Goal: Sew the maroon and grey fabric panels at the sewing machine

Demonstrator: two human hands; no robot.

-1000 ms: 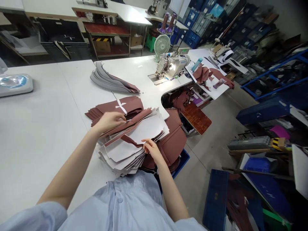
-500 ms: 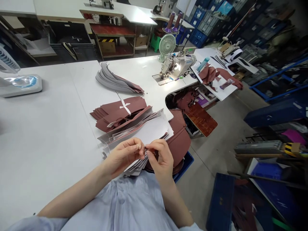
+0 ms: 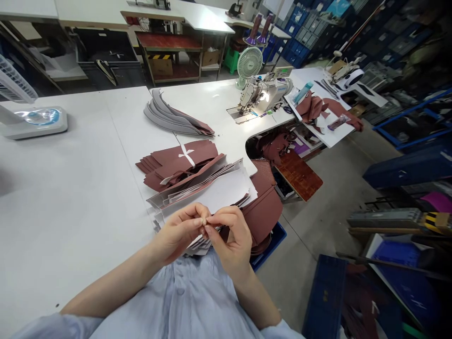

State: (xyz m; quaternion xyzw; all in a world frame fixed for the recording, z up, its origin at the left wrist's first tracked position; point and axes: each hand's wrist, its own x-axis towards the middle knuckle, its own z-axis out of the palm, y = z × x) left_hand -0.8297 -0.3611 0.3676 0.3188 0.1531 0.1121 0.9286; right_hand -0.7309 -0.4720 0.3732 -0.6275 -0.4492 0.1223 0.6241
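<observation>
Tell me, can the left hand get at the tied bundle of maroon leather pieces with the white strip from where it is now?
Probably yes. The left hand is pinched against the right hand over the white-backed stack of cut pieces; the tied bundle of maroon leather pieces lies just beyond, nothing standing between them.

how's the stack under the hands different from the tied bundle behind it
The stack under the hands lies loose and fanned, mostly pale undersides up; the tied bundle shows its maroon faces and is bound by a white strip. The stack hangs over the table edge, while the bundle lies fully on it. The left hand and right hand meet, fingertips pinched, over the stack. Both hold flat cut pieces.
</observation>
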